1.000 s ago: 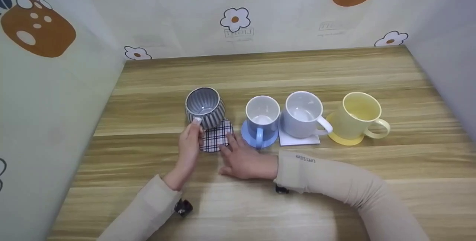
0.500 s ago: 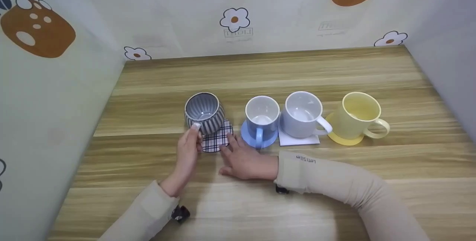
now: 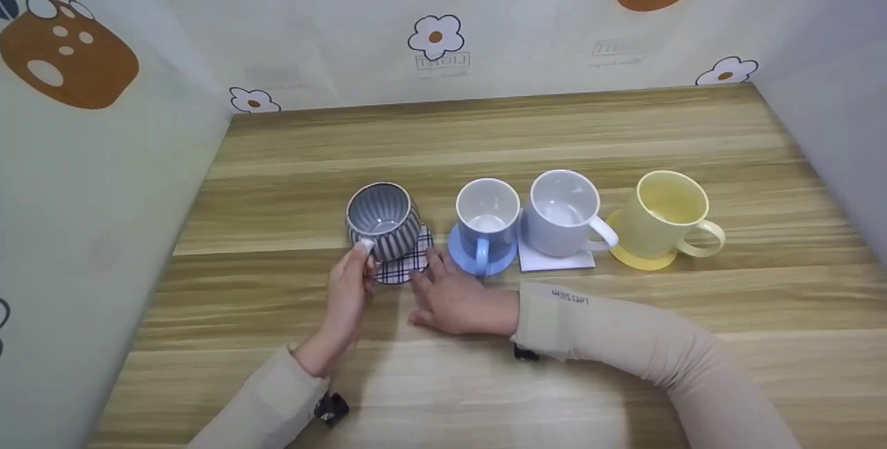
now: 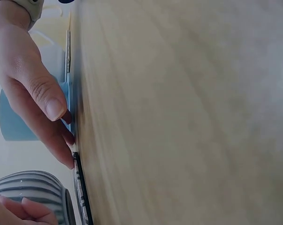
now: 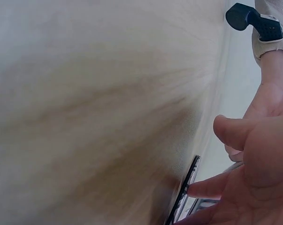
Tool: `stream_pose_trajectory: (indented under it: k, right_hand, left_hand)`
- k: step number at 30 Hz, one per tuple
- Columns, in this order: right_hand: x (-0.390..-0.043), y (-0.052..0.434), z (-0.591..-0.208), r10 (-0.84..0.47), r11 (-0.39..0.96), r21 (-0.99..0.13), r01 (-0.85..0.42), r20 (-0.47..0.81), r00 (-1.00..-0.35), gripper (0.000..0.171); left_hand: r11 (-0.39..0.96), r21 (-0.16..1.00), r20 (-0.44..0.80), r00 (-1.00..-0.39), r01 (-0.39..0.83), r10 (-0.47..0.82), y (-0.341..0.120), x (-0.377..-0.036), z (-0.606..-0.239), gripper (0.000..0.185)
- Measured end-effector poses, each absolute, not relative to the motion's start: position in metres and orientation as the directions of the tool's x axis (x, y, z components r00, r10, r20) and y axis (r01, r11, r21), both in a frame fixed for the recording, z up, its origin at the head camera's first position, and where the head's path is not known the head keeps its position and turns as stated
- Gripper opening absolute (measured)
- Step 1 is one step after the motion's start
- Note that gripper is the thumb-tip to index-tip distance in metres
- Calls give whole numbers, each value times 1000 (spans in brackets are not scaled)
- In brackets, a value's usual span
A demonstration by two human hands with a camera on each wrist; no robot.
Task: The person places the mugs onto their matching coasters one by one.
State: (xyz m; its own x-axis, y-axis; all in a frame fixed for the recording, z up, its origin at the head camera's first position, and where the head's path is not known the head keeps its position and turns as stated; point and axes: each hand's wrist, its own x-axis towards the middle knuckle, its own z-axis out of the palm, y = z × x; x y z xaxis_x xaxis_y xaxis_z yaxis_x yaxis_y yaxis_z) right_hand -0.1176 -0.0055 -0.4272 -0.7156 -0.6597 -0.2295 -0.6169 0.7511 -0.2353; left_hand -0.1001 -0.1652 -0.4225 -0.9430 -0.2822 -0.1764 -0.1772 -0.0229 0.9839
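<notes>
My left hand grips the handle of a grey-and-white striped mug, its opening facing up. The mug's base is close over a round plaid coaster and overlaps most of it in the head view. In the left wrist view the striped mug stands right beside the coaster's thin edge. My right hand lies with fingers spread, fingertips at the coaster's right edge. The right wrist view shows these fingers touching the coaster.
To the right, a blue mug stands on a blue round coaster, a white mug on a white square one, and a yellow mug on a yellow one. A patterned wall closes the back of the wooden table.
My left hand has drawn the striped mug toward the person, so it covers more of the plaid coaster. The right hand has stayed at the coaster's edge.
</notes>
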Motion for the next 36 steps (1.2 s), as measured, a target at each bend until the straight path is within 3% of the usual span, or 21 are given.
stream_pose_trajectory:
  k: [13, 36]
  right_hand:
    - [-117, -5, -426, -655, 754, -263, -602, -230, -720, 71]
    - [-118, -5, -425, -654, 754, -282, -594, -233, -720, 71]
  left_hand:
    - [-21, 965, -259, -930, -263, -262, -167, -93, -419, 38]
    - [-37, 950, -310, -929, -309, -204, -173, -95, -421, 38]
